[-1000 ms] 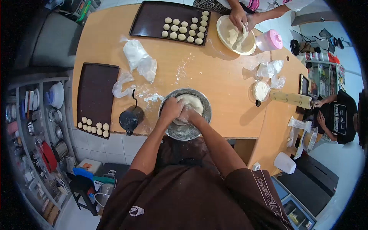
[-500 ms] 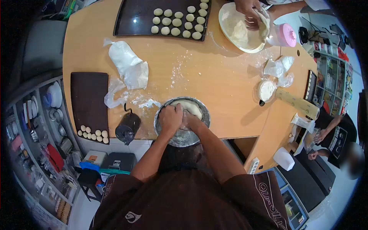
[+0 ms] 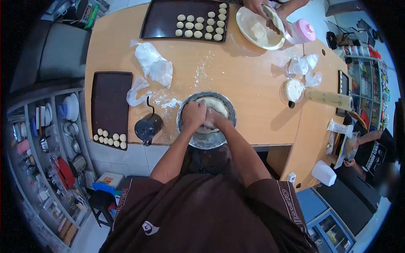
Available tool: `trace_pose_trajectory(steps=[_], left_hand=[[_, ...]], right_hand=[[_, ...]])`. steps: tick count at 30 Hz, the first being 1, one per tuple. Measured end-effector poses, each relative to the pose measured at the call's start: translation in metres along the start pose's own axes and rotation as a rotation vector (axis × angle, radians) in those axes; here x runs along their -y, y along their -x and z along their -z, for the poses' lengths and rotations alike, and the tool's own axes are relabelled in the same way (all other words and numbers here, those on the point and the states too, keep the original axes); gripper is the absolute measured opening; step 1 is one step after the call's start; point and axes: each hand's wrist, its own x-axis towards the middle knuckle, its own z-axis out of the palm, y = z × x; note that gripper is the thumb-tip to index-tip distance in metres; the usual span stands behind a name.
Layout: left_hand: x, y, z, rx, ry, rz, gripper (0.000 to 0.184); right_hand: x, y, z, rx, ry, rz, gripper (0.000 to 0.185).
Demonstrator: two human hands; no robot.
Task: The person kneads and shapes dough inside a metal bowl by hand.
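Note:
Pale dough (image 3: 217, 106) fills much of a round metal bowl (image 3: 233, 111) at the table's near edge. My left hand (image 3: 194, 114) is curled into a fist over the left part of the dough, pressing on it. Just beside it, my right hand (image 3: 214, 119) digs into the dough, its fingers folded and partly hidden by dough and the left hand. Dough lies above and below the right hand. White flour (image 3: 171, 103) is scattered on the table left of the bowl.
A dark hand-crank machine (image 3: 148, 128) stands left of the bowl. Trays (image 3: 110, 101) (image 3: 160, 21) hold dough balls. Flour bags (image 3: 152, 63), a flour tub (image 3: 294, 90) and a plastic-wrap roll (image 3: 329, 99) lie around. Across the table, another person's hands (image 3: 274, 12) work dough over a basin (image 3: 249, 33).
My hands stay on the dough; the right has pushed further into it, which bulges around it. The whole view has shifted. The person across still handles dough over the basin.

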Motion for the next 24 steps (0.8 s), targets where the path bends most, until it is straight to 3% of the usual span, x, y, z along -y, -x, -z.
trace_pose_trajectory(steps=[1,4,6,10,14,17,18,20,23,24], left_hand=[[0.009,-0.006,-0.006,0.011,0.024,-0.01,0.055],[0.017,-0.007,-0.009,-0.042,0.132,-0.061,0.054],[0.019,-0.002,-0.008,-0.058,0.17,-0.092,0.053],[0.022,-0.01,-0.007,0.018,0.173,-0.166,0.053],[0.011,0.002,0.007,0.219,0.116,-0.2,0.052],[0.041,-0.015,-0.031,0.333,0.009,-0.466,0.045],[0.05,-0.023,-0.042,0.388,-0.064,-0.528,0.042],[0.019,0.006,-0.007,0.518,-0.176,-0.413,0.044],[0.006,0.014,0.005,0.632,-0.257,-0.358,0.046],[0.005,0.014,0.005,0.658,-0.27,-0.361,0.047]], right_hand=[[0.017,0.012,0.012,0.063,-0.21,-0.084,0.05],[0.0,0.013,-0.004,0.002,-0.372,-0.135,0.035],[-0.004,0.028,-0.016,-0.192,-0.198,0.047,0.033],[-0.002,0.062,-0.03,-0.261,0.094,0.224,0.04],[-0.013,0.078,-0.02,-0.394,-0.178,0.071,0.033],[-0.002,0.09,0.004,-0.431,-0.565,-0.181,0.04],[-0.006,0.087,0.008,-0.406,-0.522,-0.191,0.042],[-0.018,0.074,0.012,-0.357,-0.437,-0.207,0.046],[-0.031,0.059,0.011,-0.4,-0.044,-0.046,0.052],[-0.026,0.058,0.011,-0.417,-0.099,-0.069,0.049]])
